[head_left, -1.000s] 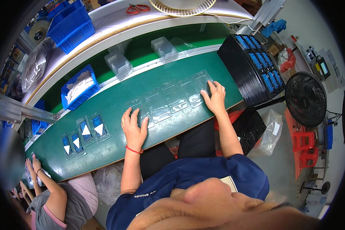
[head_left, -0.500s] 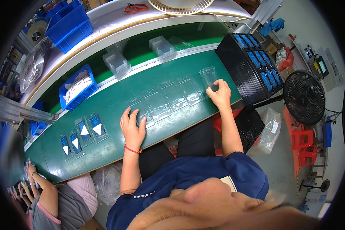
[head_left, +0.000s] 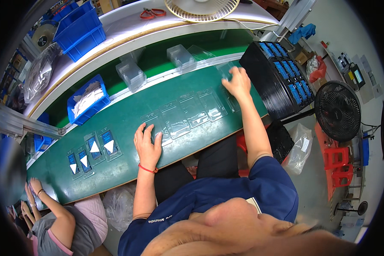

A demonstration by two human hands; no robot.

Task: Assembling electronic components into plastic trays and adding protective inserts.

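My left hand (head_left: 148,144) lies with its fingers spread on the nearest end of a row of clear plastic blister trays on the green work table (head_left: 128,158). The leftmost tray (head_left: 161,128) is partly beneath its fingertips. Further right in the row is another blister tray (head_left: 212,106). At the row's right end, my right hand (head_left: 239,84) is raised, its thumb and fingers pinching a clear plastic blister tray (head_left: 224,70) that stands tilted toward the far edge. Below that hand, one more clear tray (head_left: 231,101) rests on the table, partly covered by the wrist.
Several trays with blue items and white triangles (head_left: 94,146) lie at the left. Clear plastic stacks (head_left: 131,74) stand along the far edge, beside a blue bin (head_left: 89,98) of white pieces. Black trays of blue items (head_left: 281,77) are piled right, near a black fan (head_left: 338,109). A co-worker's arm (head_left: 55,205) reaches in at lower left.
My right hand has moved away from me, lifting a clear tray toward the far edge. My left hand stays nearly where it was. The co-worker's hands have shifted slightly.
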